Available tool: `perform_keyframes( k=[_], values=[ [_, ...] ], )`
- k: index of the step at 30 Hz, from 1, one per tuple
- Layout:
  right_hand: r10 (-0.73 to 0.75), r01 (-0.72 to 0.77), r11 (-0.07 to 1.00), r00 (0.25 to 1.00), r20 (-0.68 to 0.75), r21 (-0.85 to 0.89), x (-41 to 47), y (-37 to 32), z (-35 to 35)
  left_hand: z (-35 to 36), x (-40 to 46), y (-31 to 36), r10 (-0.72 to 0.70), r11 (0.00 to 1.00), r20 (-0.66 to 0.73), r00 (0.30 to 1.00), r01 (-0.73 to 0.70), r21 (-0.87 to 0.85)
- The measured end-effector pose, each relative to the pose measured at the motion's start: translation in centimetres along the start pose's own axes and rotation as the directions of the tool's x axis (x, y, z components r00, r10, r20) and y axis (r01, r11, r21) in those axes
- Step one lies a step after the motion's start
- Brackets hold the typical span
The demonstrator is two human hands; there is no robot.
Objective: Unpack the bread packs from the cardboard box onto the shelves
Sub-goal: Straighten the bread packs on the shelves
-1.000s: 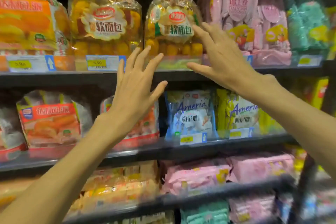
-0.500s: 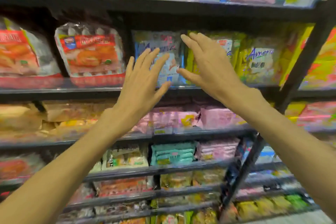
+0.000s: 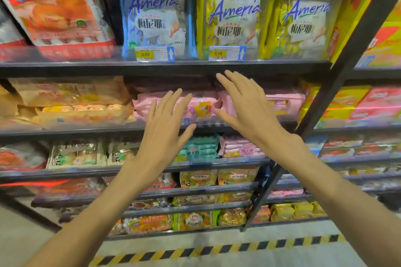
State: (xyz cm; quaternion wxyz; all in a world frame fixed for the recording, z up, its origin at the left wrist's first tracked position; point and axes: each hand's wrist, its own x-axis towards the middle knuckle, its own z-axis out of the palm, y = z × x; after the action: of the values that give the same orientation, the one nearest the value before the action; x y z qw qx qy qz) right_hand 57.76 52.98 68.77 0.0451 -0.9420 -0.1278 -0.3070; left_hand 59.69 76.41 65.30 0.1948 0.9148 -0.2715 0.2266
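Blue and white on 1 Ameria pack [image 3: 155, 17], yellow and white on 2 more [image 3: 235, 17], lettering dark blue on all 3. Red banner over orange bread print on a pack [image 3: 58, 13] at left. Pink packs [image 3: 201, 104] on the shelf below, a teal pack [image 3: 198, 149] under those. Yellow price tags [image 3: 145, 54] with blue arrows. Black and yellow striped floor tape [image 3: 217, 249].

On the top shelf, a blue pack [image 3: 155, 17] read "Ameria" over "梅尼耶". Two yellow packs to its right, one [image 3: 232, 15] beside it and one [image 3: 308, 17] farther right, bore the same words. A price tag [image 3: 154, 54] below the blue pack read "8.00"; the next tag [image 3: 226, 53] was too blurred to read, and so was the red pack [image 3: 56, 11] at left.
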Motion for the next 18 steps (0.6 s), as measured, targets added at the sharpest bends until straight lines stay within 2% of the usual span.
perform_keyframes(
  k=[11, 18],
  values=[
    [0.02, -0.031, 0.996, 0.992, 0.128, 0.08, -10.4, 2.6, 11.9, 13.6, -6.6, -1.0, -0.03, 0.998, 0.122, 0.992, 0.038, -0.056],
    [0.037, -0.058, 0.99, 0.987, 0.158, 0.127, -18.6, 5.4, 21.7, 24.1, -11.6, -1.9, -0.034, 0.999, 0.08, 0.996, 0.035, -0.014]
  ],
)
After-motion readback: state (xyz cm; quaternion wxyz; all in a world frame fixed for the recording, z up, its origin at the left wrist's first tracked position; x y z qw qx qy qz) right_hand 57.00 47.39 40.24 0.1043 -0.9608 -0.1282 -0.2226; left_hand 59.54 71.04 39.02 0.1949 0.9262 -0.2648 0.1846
